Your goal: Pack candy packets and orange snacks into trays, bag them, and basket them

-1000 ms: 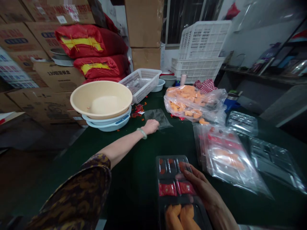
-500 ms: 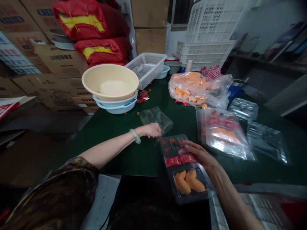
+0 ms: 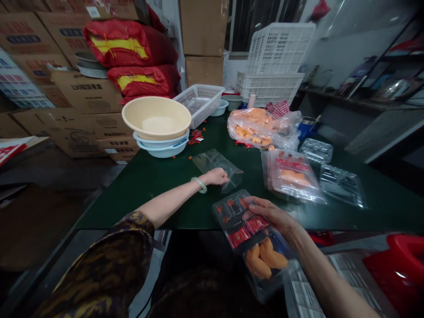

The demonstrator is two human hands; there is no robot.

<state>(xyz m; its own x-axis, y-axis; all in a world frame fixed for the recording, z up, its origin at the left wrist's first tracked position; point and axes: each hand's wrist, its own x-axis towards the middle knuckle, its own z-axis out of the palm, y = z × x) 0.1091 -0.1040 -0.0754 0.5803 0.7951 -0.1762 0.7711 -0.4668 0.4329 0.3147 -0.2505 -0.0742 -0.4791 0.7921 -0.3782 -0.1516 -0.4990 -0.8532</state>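
My right hand (image 3: 270, 213) grips the right edge of a clear plastic tray (image 3: 232, 252). Small reddish pieces lie in the tray's upper compartments, two red packets (image 3: 247, 230) in the middle, and orange curved pieces (image 3: 265, 258) in the large lower one. The tray is tilted and sticks out past the table's near edge. My left hand (image 3: 217, 176), a pale bangle on its wrist, is closed at the near side of a flat clear plastic bag (image 3: 215, 161) on the table. Its fingertips are partly hidden, but the bag's edge appears pinched in them.
Filled bagged trays (image 3: 291, 174) lie on the green table (image 3: 159, 185) at right, beside unfilled clear trays (image 3: 342, 183). Behind them rests a large bag of orange pieces (image 3: 261, 128). Stacked basins (image 3: 157, 117) and a white basket (image 3: 207, 99) stand at back left.
The tray in my right hand has come slightly nearer and tilted more. My left hand has shifted a little right along the bag. The head view has moved too.
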